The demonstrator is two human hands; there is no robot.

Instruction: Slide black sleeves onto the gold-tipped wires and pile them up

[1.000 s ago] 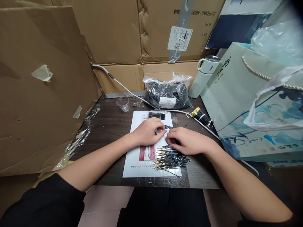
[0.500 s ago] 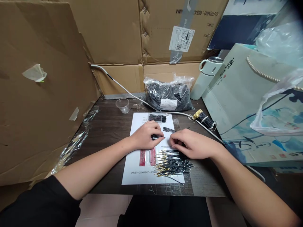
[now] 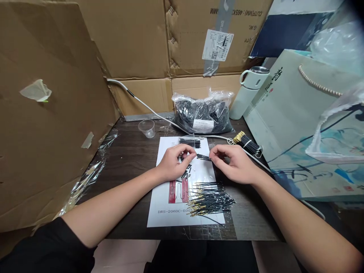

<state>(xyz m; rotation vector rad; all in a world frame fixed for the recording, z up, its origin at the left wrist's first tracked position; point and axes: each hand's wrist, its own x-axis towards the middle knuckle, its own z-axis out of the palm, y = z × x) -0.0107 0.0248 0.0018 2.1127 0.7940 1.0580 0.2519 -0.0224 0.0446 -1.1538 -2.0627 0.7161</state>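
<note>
My left hand (image 3: 175, 162) is over the printed sheet (image 3: 163, 182), thumb and forefinger pinched together; whatever they hold is too small to make out. Short black tube pieces (image 3: 186, 172) lie beside and partly under that hand. Opposite it, my right hand (image 3: 234, 163) is also closed in a pinch, its fingertips at the end of a small row of finished-looking black wires (image 3: 203, 157). Whether it grips one of them is hidden. Nearer me lies a loose pile of black wires with gold tips (image 3: 210, 199). Behind my left hand, a clear box (image 3: 190, 143) holds black pieces.
Along the back stand a clear bag of black parts (image 3: 203, 113), a small plastic cup (image 3: 147, 129) and a pale thermos (image 3: 250, 93). A tied wire bundle (image 3: 247, 142) lies at right by a white cable (image 3: 148, 108). Cardboard (image 3: 51, 132) and a paper bag (image 3: 295, 113) flank the table.
My right hand has moved up and slightly right, from the wire pile to the small row of black wires. My left hand has lifted off the black tube pieces, uncovering them.
</note>
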